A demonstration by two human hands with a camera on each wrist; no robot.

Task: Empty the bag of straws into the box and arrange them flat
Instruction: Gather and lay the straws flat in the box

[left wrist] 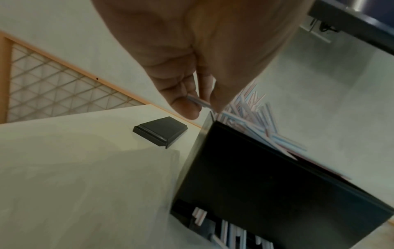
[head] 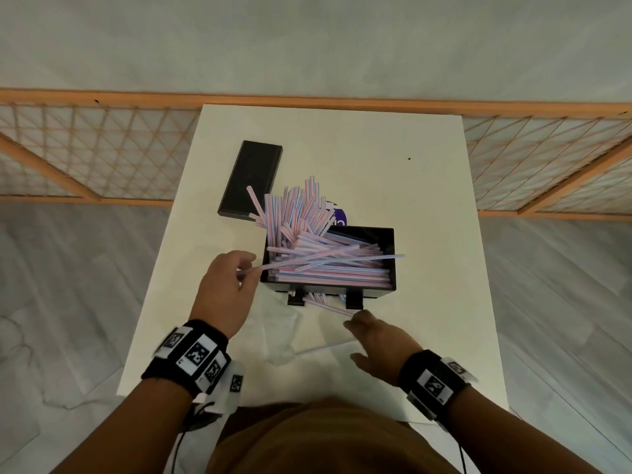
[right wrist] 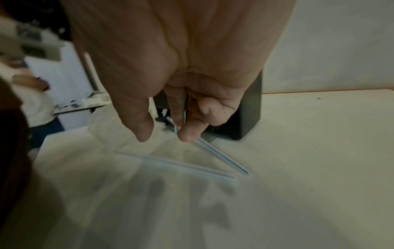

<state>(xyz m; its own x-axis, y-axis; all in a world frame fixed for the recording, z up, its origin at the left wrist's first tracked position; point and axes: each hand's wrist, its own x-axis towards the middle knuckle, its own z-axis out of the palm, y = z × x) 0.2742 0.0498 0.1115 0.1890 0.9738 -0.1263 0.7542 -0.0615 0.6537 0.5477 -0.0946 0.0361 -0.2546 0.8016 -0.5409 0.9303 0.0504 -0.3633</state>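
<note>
While box (head: 386, 234) sits on white table (head: 427, 186), grey floor (head: 68, 268) w/ lattice screen (head: 102, 138) behind.

The purple thing (head: 338, 215) behind the box (head: 393, 248) is mostly hidden by straws (head: 301, 213). The clear bag (right wrist: 149, 168) at the counter's (head: 427, 186) near edge looks blurry. The right hand's (right wrist: 170, 67) fingertips hide part of a straw (right wrist: 221, 158).

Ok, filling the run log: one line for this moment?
left hand: pinches straw over box | right hand: touches stray straw on table | straws: jumbled
</note>
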